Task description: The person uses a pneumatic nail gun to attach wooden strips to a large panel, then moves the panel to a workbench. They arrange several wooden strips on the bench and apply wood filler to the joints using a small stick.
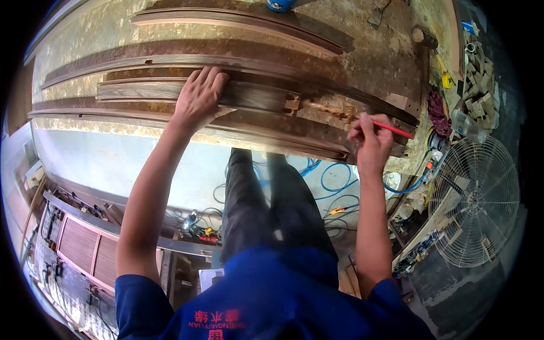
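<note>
My left hand (pixel 201 96) lies flat, fingers stretched out, across a short dark wooden rail (pixel 249 96). A cut joint (pixel 292 102) shows at that rail's right end. In the fingers of my right hand (pixel 373 144) is a slim red stick (pixel 396 131), like a pencil or brush handle; its other end is hidden by the fingers. A blurred brown streak (pixel 334 110) lies between the joint and this hand. Longer grooved wooden strips run beside the short rail, one on the far side (pixel 130 62) and one on the near side (pixel 96 113).
Another strip (pixel 238 20) and a blue tub (pixel 280 4) are at the back of the worn bench. On the right are a yellow tape measure (pixel 447 80), dark red cloth (pixel 437 113), wood offcuts (pixel 481 85) and a wire fan guard (pixel 475 195). Blue hose (pixel 335 180) loops below the bench edge.
</note>
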A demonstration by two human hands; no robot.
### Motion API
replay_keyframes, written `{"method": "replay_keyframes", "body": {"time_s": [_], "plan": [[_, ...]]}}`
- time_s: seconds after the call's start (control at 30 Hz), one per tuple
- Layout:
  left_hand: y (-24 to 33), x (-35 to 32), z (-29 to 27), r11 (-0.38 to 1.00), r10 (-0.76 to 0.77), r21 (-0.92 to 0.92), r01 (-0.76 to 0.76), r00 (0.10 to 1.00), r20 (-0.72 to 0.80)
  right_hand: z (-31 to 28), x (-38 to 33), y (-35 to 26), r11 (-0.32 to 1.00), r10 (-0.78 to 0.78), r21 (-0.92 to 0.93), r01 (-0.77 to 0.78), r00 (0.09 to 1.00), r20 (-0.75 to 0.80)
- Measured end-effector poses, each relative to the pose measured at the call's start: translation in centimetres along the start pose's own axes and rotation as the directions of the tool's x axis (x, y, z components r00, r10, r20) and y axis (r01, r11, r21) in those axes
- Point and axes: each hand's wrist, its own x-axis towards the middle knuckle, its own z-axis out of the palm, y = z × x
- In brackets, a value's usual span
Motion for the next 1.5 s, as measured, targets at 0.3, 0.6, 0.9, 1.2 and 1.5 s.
{"method": "replay_keyframes", "body": {"time_s": [0.3, 0.6, 0.9, 1.2, 1.5], "plan": [[0.0, 0.0, -0.4, 0.999, 0.032, 0.009, -0.032, 0.999, 0.016, 1.1, 0.0, 0.5, 0.998, -0.006, 0.070, 0.010, 0.998, -0.061], [0.3, 0.0, -0.5, 0.999, 0.018, -0.038, -0.019, 1.000, -0.016, 1.9, -0.9, -0.5, 0.995, -0.088, -0.043, 0.091, 0.993, 0.074], [-0.9, -1.2, 1.4, 0.980, 0.029, 0.198, -0.017, 0.998, -0.056, 1.2, -0.1, -6.6, 0.939, -0.308, -0.131, 0.319, 0.947, 0.096], [0.4, 6.7, -6.2, 0.781, -0.378, -0.572, 0.249, 0.918, -0.117, 12.7, 13.5, -15.7, 0.571, -0.572, -0.388, 0.723, 0.690, 0.444], [-3.0, 22.6, -3.5, 0.689, -0.172, -0.724, 0.035, 0.978, -0.116, 16.9, 19.5, -12.3, 0.587, -0.460, -0.525, 0.616, 0.788, 0.410]]}}
